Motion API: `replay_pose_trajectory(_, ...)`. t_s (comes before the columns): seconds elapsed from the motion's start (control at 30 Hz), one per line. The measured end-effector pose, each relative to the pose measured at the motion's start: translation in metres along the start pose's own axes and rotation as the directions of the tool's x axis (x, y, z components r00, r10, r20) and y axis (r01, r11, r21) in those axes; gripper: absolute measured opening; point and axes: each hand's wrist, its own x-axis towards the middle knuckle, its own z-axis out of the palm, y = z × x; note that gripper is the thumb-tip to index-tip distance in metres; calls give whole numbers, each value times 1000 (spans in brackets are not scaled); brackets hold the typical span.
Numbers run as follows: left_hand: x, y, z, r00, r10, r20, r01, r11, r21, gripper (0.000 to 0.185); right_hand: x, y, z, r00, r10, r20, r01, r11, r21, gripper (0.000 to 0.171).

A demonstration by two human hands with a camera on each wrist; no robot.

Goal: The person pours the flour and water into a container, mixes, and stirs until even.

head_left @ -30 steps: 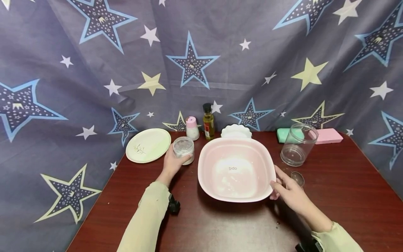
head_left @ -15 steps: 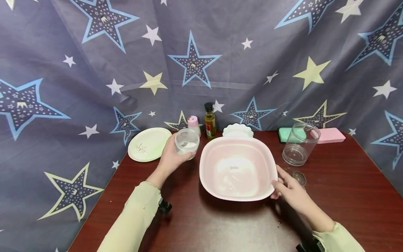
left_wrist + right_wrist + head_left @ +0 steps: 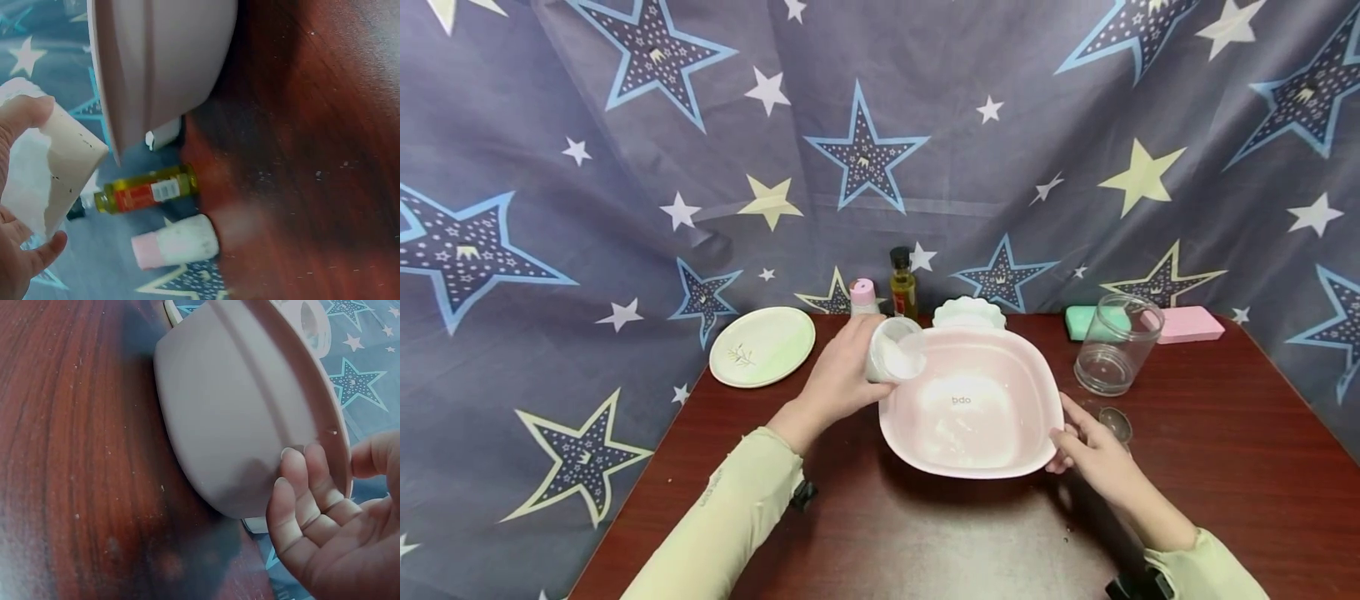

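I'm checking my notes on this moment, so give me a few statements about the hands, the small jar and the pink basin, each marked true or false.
1. The left hand holds the small jar tilted over the rim of the pink basin. True.
2. The right hand grips the large clear jar. False: it rests on the basin's near right rim, and that jar stands apart on the table.
3. The small jar holds a white powder. True.
4. The oil bottle lies inside the basin. False: it stands behind the basin, beside the pink-capped shaker.
5. The green plate is stacked under the basin. False: it lies apart, to the left.
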Motion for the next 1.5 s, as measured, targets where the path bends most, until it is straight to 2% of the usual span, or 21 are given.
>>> replay_pose_trajectory(0.1,6,9,2,997,69,35,-72,993,89,87,0,1,0,1000,5,1,-5,1000,7,60)
replay_pose_trajectory(0.23,14,19,6,984,163,69,-173,966,192,88,0,2,1,1000,3,-12,-3,1000,7,59)
replay_pose_trajectory(0.4,22,28,13,950,285,126,-311,898,311,85,-1,1,2,1000,1,-27,-1,1000,0,59)
replay_pose_trajectory(0.53,26,37,18,927,324,190,-375,829,414,85,-1,1,2,999,-7,-31,7,1000,-1,59)
replay_pose_trajectory(0.7,30,44,25,906,347,242,-423,757,497,80,-2,2,2,999,-17,-36,17,1000,-4,59)
replay_pose_trajectory(0.87,31,46,30,887,386,253,-461,711,530,66,-2,3,2,999,-31,-35,31,1000,-7,58)
replay_pose_trajectory(1.03,32,46,33,876,406,261,-482,702,524,60,-2,4,2,999,-34,-36,33,999,-5,59)
replay_pose_trajectory(1.2,32,46,36,873,406,269,-486,695,529,48,-3,4,2,999,-32,-40,31,999,-9,58)
replay_pose_trajectory(1.37,31,46,38,867,408,286,-497,663,560,32,-2,4,3,998,-44,-35,44,999,-4,58)
replay_pose_trajectory(1.5,32,48,39,855,421,303,-515,633,578,33,-2,4,3,998,-57,-35,57,998,-10,57)
